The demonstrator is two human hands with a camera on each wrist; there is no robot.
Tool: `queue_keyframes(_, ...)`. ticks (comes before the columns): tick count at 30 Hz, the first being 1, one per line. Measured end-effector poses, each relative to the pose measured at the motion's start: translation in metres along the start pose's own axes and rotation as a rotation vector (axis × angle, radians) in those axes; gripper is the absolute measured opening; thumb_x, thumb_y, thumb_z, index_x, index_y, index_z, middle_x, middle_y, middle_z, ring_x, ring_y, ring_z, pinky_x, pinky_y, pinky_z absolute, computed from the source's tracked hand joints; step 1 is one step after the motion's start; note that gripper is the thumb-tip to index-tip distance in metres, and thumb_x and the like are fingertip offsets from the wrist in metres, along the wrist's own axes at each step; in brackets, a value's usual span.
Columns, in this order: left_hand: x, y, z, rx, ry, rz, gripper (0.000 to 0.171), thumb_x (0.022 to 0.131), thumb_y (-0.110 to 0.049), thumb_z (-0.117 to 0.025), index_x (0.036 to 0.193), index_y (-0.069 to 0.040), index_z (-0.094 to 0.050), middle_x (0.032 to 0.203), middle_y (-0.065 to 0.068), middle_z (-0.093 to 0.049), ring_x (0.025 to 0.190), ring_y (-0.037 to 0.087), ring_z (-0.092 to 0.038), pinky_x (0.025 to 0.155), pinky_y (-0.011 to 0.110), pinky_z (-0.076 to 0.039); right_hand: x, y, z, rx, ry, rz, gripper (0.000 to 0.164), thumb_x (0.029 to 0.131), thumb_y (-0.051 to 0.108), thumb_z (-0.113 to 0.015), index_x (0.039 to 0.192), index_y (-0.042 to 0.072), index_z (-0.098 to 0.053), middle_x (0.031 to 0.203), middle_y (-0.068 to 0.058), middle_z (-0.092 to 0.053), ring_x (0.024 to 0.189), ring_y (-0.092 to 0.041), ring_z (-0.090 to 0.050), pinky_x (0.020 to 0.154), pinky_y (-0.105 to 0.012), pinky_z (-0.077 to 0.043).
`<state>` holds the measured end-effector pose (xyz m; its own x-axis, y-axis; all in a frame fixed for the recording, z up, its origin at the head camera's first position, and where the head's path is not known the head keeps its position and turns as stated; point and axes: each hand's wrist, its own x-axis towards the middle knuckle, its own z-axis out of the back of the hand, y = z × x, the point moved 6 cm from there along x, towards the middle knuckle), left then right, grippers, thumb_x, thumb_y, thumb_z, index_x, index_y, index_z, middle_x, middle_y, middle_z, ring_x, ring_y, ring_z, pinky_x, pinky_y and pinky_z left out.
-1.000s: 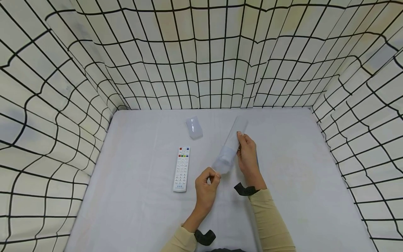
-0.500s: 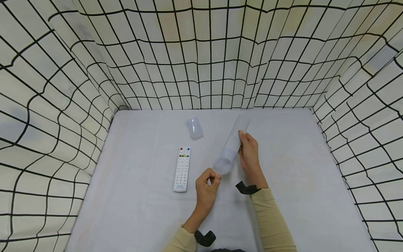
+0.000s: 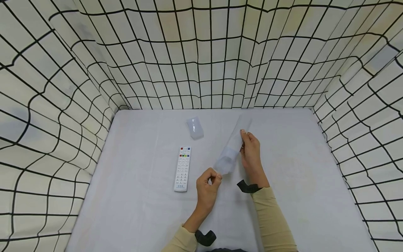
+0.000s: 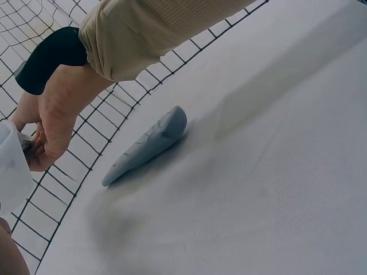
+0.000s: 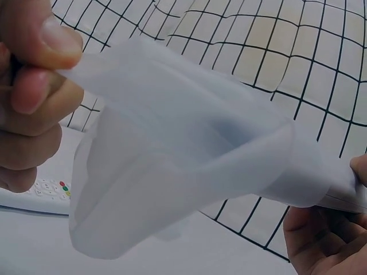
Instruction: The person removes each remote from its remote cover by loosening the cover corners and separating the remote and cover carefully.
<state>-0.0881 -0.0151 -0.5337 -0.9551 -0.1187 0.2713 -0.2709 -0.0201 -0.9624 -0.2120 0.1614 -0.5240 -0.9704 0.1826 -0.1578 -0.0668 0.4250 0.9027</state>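
Note:
In the head view, my left hand (image 3: pixel 207 189) pinches the lower edge of a long, translucent soft plastic sleeve (image 3: pixel 232 147) between thumb and forefinger. My right hand (image 3: pixel 251 150) grips the same sleeve farther up, thumb on top. The sleeve slants up and away to the right, over the table. Seen from the right wrist, the mouth of the sleeve (image 5: pixel 172 166) gapes wide, its corner drawn out by the left thumb and finger (image 5: pixel 34 74). The right fingers (image 5: pixel 321 240) show at that view's right edge. The left wrist view catches just a pale bit of the sleeve (image 4: pixel 12 166).
A white remote control (image 3: pixel 182 169) with coloured buttons lies left of the hands. Beyond it is a small clear plastic piece (image 3: pixel 195 128). White cloth covers the table (image 3: pixel 132 147), and black netting (image 3: pixel 201 70) over pale walls stands behind and at both sides.
My right hand has shifted slightly right and away, and the sleeve's far end has moved with it. The left hand has barely moved and keeps its pinch on the edge.

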Motion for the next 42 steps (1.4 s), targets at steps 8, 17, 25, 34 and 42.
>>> queue_keyframes(8,0.001,0.0,-0.002,-0.015,0.002,-0.004,0.022,0.09,0.008,-0.066,0.078,-0.011,-0.063,0.072,0.009,-0.058,0.069,0.004,-0.047,0.064,0.02,-0.041,0.003,0.001,0.004,-0.013,-0.004,-0.006,0.027,0.107,0.032,-0.059,0.103,0.006,-0.058,0.09,0.003,-0.062,0.077,-0.004,-0.062,0.061,-0.017,-0.049)
queue_keyframes(17,0.0,-0.001,-0.004,-0.002,0.004,0.006,0.023,0.091,0.006,-0.067,0.077,-0.012,-0.062,0.072,0.007,-0.06,0.069,0.003,-0.047,0.063,0.019,-0.041,0.007,0.003,0.008,0.005,-0.017,-0.003,0.027,0.106,0.032,-0.062,0.1,0.007,-0.059,0.086,0.004,-0.062,0.073,-0.004,-0.06,0.059,-0.017,-0.047)
queue_keyframes(25,-0.001,-0.003,-0.004,-0.016,0.001,0.002,0.024,0.09,0.006,-0.068,0.075,-0.011,-0.061,0.07,0.009,-0.058,0.067,0.004,-0.046,0.062,0.019,-0.039,0.009,0.003,0.011,0.014,-0.031,0.009,0.03,0.105,0.032,-0.064,0.087,0.01,-0.055,0.071,0.007,-0.052,0.058,-0.003,-0.046,0.05,-0.017,-0.033)
queue_keyframes(34,0.0,0.013,0.0,0.11,0.081,0.159,0.016,0.101,-0.015,-0.069,0.085,-0.012,-0.065,0.087,0.014,-0.072,0.075,0.011,-0.058,0.07,0.02,-0.047,0.007,-0.001,0.011,-0.03,-0.028,-0.012,0.027,0.105,0.034,-0.062,0.097,0.01,-0.053,0.077,0.006,-0.057,0.069,-0.004,-0.058,0.058,-0.019,-0.045)
queue_keyframes(42,0.013,0.017,0.011,0.188,0.091,0.218,0.015,0.106,-0.02,-0.058,0.114,-0.011,-0.067,0.113,0.015,-0.072,0.101,0.025,-0.065,0.086,0.027,-0.049,0.006,0.004,0.015,-0.106,0.002,0.039,0.026,0.104,0.036,-0.063,0.104,0.011,-0.059,0.084,0.005,-0.068,0.073,-0.006,-0.061,0.06,-0.019,-0.045)
